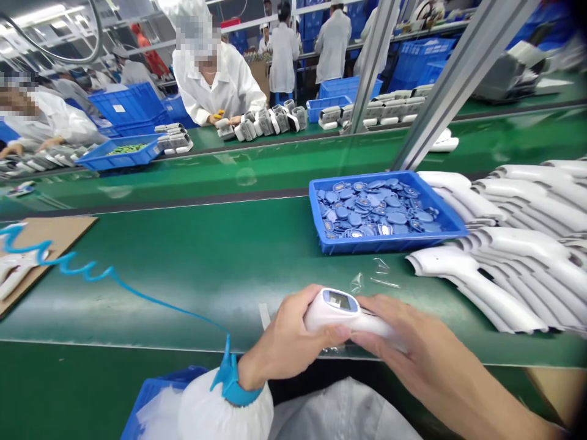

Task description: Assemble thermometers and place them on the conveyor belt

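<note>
A white infrared thermometer (316, 315) with a blue-framed display sits between my two hands, just above the near edge of the green bench. My left hand (288, 336) is wrapped round its head end, thumb along the near side. Around the other end, the handle, closes my right hand (403, 336), which hides much of it. A blue wrist strap (241, 394) with a coiled cord is on my left wrist. Scraps of clear film (358, 281) lie just beyond my hands.
A blue tray (367, 245) of small blue oval parts stands ahead to the right. Beside it are rows of white handle shells (518, 256). Cardboard (76, 229) with white parts lies at left. A metal post (440, 98) rises beyond. Co-workers sit across the bench.
</note>
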Action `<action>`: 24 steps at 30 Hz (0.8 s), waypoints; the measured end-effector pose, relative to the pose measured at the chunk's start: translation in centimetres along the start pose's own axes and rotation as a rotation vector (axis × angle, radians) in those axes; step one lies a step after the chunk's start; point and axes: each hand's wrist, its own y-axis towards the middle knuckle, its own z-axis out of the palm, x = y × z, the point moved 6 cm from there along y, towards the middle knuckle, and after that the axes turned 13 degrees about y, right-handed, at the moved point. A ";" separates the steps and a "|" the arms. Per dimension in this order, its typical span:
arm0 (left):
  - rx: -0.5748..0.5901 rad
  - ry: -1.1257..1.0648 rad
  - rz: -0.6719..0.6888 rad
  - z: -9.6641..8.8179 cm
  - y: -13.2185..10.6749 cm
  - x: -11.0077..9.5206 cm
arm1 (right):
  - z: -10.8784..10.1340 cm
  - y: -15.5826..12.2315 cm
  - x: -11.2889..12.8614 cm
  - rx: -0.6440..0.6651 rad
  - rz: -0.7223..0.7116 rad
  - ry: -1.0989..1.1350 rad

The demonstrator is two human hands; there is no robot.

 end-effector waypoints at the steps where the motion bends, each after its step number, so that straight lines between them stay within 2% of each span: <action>1: -0.015 0.056 0.004 -0.1 0.0 -0.3 | 0.1 0.5 0.0 0.023 0.065 0.103; 3: -0.074 0.140 0.014 -0.6 0.1 -0.9 | 0.4 2.2 1.3 0.009 0.109 0.223; 5: -0.123 0.175 0.029 -0.9 0.2 -1.3 | 0.8 4.2 3.2 -0.106 0.073 0.215; 8: -0.058 0.225 0.068 -0.5 0.4 -1.5 | 2.1 6.0 5.5 -0.262 -0.015 0.034; 10: -0.014 0.339 0.151 0.2 0.2 -1.7 | 3.1 6.4 6.3 -0.296 -0.109 -0.140; 12: -0.063 0.509 0.222 0.5 0.1 -2.0 | 3.6 6.2 6.9 -0.317 -0.234 -0.262; 14: -0.145 0.640 0.232 0.4 0.0 -2.3 | 3.3 5.8 7.1 -0.365 -0.316 -0.269; 16: -0.140 0.622 0.214 0.2 0.1 -2.4 | 2.3 5.6 6.9 -0.424 -0.282 -0.206; 18: -0.077 0.488 0.159 -0.1 0.1 -2.1 | 1.4 5.6 6.3 -0.466 -0.152 -0.142; 20: -0.049 0.403 0.088 -0.3 -0.1 -1.5 | 1.2 5.6 5.6 -0.441 -0.023 -0.087; 22: -0.091 0.464 0.076 -0.1 -0.3 -1.1 | 1.6 5.6 5.0 -0.383 0.053 -0.051; 24: -0.152 0.598 0.116 0.6 -0.4 -1.0 | 2.2 5.4 4.7 -0.362 0.061 -0.016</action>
